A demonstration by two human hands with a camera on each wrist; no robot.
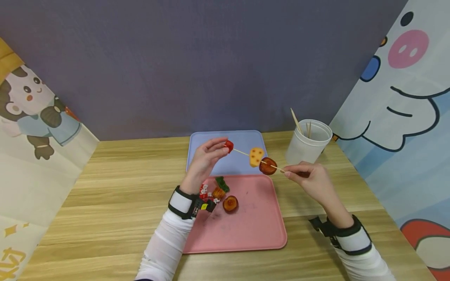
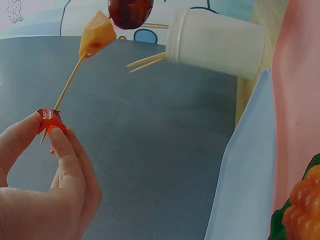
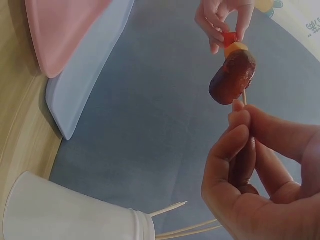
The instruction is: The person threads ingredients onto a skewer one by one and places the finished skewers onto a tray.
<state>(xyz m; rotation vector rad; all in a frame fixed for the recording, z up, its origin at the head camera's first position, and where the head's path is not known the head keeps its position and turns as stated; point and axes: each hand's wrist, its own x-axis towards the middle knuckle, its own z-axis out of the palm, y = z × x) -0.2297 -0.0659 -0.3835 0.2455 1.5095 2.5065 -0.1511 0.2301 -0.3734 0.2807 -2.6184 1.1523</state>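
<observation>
My right hand (image 1: pixel 309 180) pinches the near end of a thin wooden skewer (image 1: pixel 241 152), held slanting above the trays. Threaded on it are a round brown glossy food piece (image 1: pixel 268 166) close to the right fingers and a yellow spotted wedge (image 1: pixel 256 157) beside it. At the far end my left hand (image 1: pixel 207 158) pinches a small red piece (image 2: pixel 51 121) between thumb and fingertips. In the left wrist view the skewer's pointed tip pokes out past this red piece. A bare length of stick separates red from yellow.
A pink tray (image 1: pixel 246 234) holds another brown round piece (image 1: pixel 230 204), an orange bumpy piece (image 1: pixel 218 193), a green leafy piece (image 1: pixel 222 184) and red-and-white bits (image 1: pixel 204 190). Behind lies a blue tray (image 1: pixel 228 168). A white cup (image 1: pixel 305 146) with several sticks stands at right, near the wall.
</observation>
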